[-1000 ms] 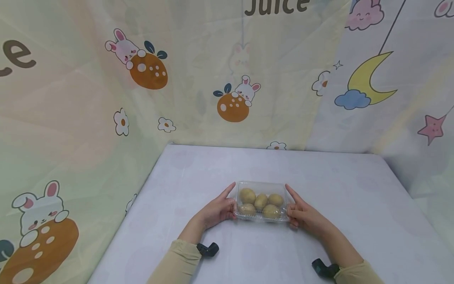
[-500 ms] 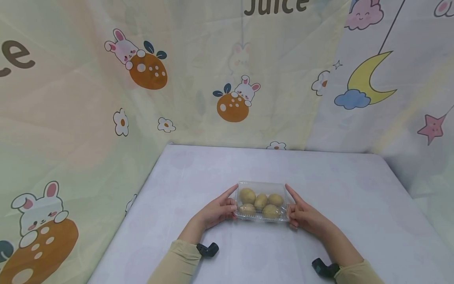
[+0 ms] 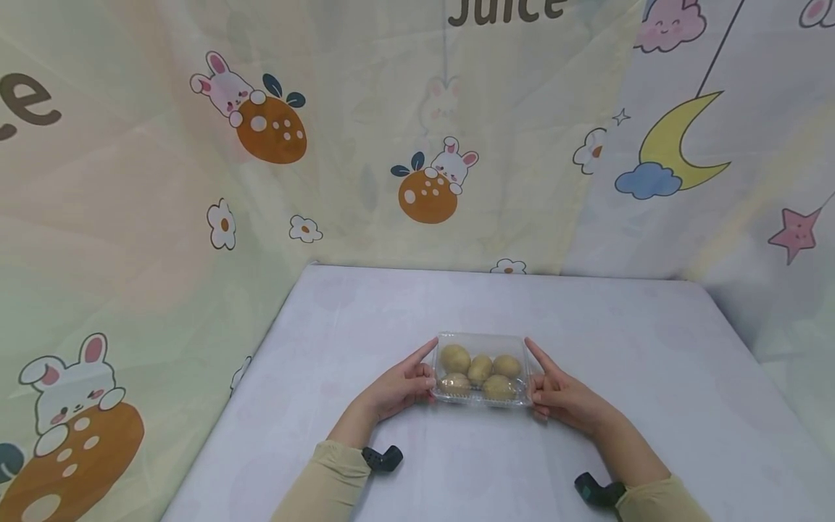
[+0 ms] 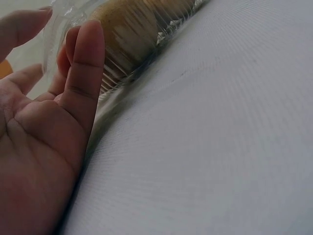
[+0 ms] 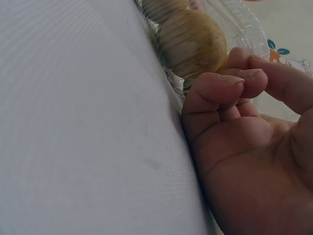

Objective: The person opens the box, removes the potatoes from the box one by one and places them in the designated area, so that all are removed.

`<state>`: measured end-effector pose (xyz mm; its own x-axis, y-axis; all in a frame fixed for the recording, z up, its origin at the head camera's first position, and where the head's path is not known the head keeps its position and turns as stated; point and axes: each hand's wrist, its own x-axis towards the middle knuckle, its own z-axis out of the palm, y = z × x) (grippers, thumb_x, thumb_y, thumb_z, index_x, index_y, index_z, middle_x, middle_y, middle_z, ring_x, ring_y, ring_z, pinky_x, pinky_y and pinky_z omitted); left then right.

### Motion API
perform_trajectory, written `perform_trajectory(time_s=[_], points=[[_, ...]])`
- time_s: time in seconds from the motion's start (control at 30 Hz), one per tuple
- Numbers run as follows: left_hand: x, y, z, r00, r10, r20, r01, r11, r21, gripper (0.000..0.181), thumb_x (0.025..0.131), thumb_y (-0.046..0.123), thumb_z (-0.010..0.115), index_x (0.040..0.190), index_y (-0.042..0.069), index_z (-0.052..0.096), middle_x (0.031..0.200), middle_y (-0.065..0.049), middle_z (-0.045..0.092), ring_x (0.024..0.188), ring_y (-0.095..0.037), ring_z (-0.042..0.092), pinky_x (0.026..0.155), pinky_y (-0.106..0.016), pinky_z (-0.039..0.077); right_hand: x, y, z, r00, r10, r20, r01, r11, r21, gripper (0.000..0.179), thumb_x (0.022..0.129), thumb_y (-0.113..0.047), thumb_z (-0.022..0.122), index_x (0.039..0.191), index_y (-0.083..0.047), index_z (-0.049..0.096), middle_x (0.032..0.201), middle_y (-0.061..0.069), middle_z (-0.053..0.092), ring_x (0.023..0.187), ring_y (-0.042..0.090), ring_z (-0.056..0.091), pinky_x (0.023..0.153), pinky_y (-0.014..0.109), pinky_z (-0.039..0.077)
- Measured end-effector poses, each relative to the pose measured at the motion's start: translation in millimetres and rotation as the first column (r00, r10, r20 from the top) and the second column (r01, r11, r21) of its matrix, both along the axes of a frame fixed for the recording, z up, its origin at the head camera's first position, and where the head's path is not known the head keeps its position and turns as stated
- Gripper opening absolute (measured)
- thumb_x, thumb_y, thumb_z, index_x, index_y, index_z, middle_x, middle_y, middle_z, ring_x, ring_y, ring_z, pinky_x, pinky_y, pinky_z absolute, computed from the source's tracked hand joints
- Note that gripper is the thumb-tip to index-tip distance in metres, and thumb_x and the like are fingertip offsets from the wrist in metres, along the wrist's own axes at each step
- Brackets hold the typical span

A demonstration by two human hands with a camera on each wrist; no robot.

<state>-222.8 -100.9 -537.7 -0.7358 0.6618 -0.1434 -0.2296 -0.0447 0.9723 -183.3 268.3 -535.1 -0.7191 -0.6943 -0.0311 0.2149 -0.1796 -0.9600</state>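
A clear plastic box (image 3: 481, 342) with several yellowish-brown potatoes (image 3: 479, 370) inside rests on the white tabletop. Its lid is down. My left hand (image 3: 398, 388) holds the box's left side, index finger stretched toward the far corner and the other fingers bent near the front corner. On the right side my right hand (image 3: 562, 391) mirrors this, its index finger reaching the far right corner. In the left wrist view, bent fingers (image 4: 85, 68) stand against the box's end beside a potato (image 4: 122, 34). The right wrist view shows curled fingers (image 5: 210, 93) close beside another potato (image 5: 193, 44).
The white tabletop (image 3: 391, 304) stretches around the box. Behind and to the sides hang cloth walls (image 3: 352, 130) printed with rabbits, oranges and a moon. Each wrist wears a black device (image 3: 383, 458) below a beige sleeve (image 3: 326, 482).
Since one second ago my left index finger has shifted slightly right, up to the box's far left corner. The box and my right hand stay in place.
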Motion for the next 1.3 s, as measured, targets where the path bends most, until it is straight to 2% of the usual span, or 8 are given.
perform_trajectory(time_s=[0.13,0.3,0.67,0.9,1.03,1.13,1.2,1.3], points=[[0.1,0.0,-1.0,1.0,0.009,-0.011,-0.009,1.0,-0.018,0.08,0.093,0.012,0.066,0.154,0.043,0.024,0.101,-0.002,0.057,0.088,-0.015,0.061,0.083,-0.032,0.056,0.5,-0.7,0.3,1.0,-0.012,0.018,0.012,1.0,-0.009,0.097,0.098,0.008,0.045,0.155,-0.04,-0.018,0.088,-0.004,0.056,0.067,0.008,0.051,0.064,0.023,0.05],[-0.2,-0.1,-2.7,0.999,0.004,-0.034,-0.004,1.0,-0.009,0.082,0.093,0.011,0.065,0.157,0.037,0.021,0.101,-0.003,0.057,0.088,-0.015,0.061,0.082,-0.032,0.057,1.5,-1.9,2.1,0.999,-0.013,0.033,0.013,1.0,-0.001,0.097,0.098,0.006,0.045,0.154,-0.041,-0.018,0.088,-0.004,0.053,0.068,0.008,0.049,0.065,0.023,0.05],[0.4,1.3,-0.3,1.0,0.003,-0.024,-0.003,1.0,-0.007,0.086,0.091,0.007,0.066,0.156,0.039,0.021,0.099,-0.002,0.056,0.086,-0.015,0.06,0.082,-0.031,0.056,1.3,-2.2,0.2,0.999,-0.012,0.029,0.013,0.999,-0.042,0.098,0.098,0.009,0.044,0.154,-0.042,-0.018,0.088,-0.006,0.052,0.069,0.008,0.049,0.065,0.023,0.05],[0.2,1.2,-0.3,1.0,0.008,-0.015,-0.008,1.0,-0.004,0.086,0.091,0.008,0.067,0.156,0.039,0.02,0.099,-0.002,0.056,0.086,-0.015,0.061,0.082,-0.032,0.056,1.4,-2.5,1.4,1.0,-0.008,0.03,0.008,1.0,-0.022,0.097,0.099,0.007,0.044,0.154,-0.044,-0.017,0.088,-0.006,0.053,0.068,0.007,0.049,0.065,0.022,0.05],[0.3,1.1,-0.5,1.0,0.006,-0.025,-0.006,1.0,-0.01,0.086,0.091,0.008,0.067,0.157,0.039,0.02,0.099,-0.002,0.056,0.086,-0.015,0.061,0.082,-0.032,0.056,2.0,-3.4,4.3,0.999,-0.034,0.019,0.033,0.999,0.025,0.097,0.098,0.005,0.048,0.154,-0.041,-0.017,0.086,-0.006,0.054,0.066,0.007,0.048,0.063,0.023,0.05],[0.1,1.3,-1.1,1.0,0.001,-0.03,-0.001,1.0,-0.006,0.086,0.092,0.008,0.066,0.157,0.037,0.019,0.098,-0.002,0.056,0.085,-0.014,0.061,0.082,-0.031,0.056,2.2,-3.7,6.6,0.996,-0.085,-0.029,0.088,0.99,0.113,0.095,0.098,-0.001,0.051,0.156,-0.038,-0.014,0.083,-0.006,0.055,0.064,0.008,0.048,0.062,0.024,0.05],[-0.2,1.6,-1.7,1.0,-0.002,-0.03,0.002,1.0,0.002,0.087,0.091,0.007,0.066,0.158,0.036,0.018,0.098,-0.001,0.056,0.085,-0.013,0.061,0.081,-0.03,0.056,1.7,-3.8,7.8,0.988,-0.131,-0.086,0.145,0.972,0.185,0.092,0.098,-0.004,0.054,0.158,-0.035,-0.009,0.082,-0.004,0.055,0.064,0.009,0.049,0.061,0.026,0.05],[-0.5,1.7,-2.6,0.999,-0.003,-0.035,0.004,1.0,0.011,0.088,0.091,0.007,0.067,0.158,0.034,0.017,0.098,-0.001,0.056,0.085,-0.013,0.061,0.08,-0.03,0.056,0.5,-4.2,8.8,0.961,-0.198,-0.195,0.25,0.922,0.295,0.089,0.096,-0.005,0.057,0.16,-0.03,0.0,0.084,0.0,0.055,0.065,0.011,0.051,0.059,0.028,0.051]])
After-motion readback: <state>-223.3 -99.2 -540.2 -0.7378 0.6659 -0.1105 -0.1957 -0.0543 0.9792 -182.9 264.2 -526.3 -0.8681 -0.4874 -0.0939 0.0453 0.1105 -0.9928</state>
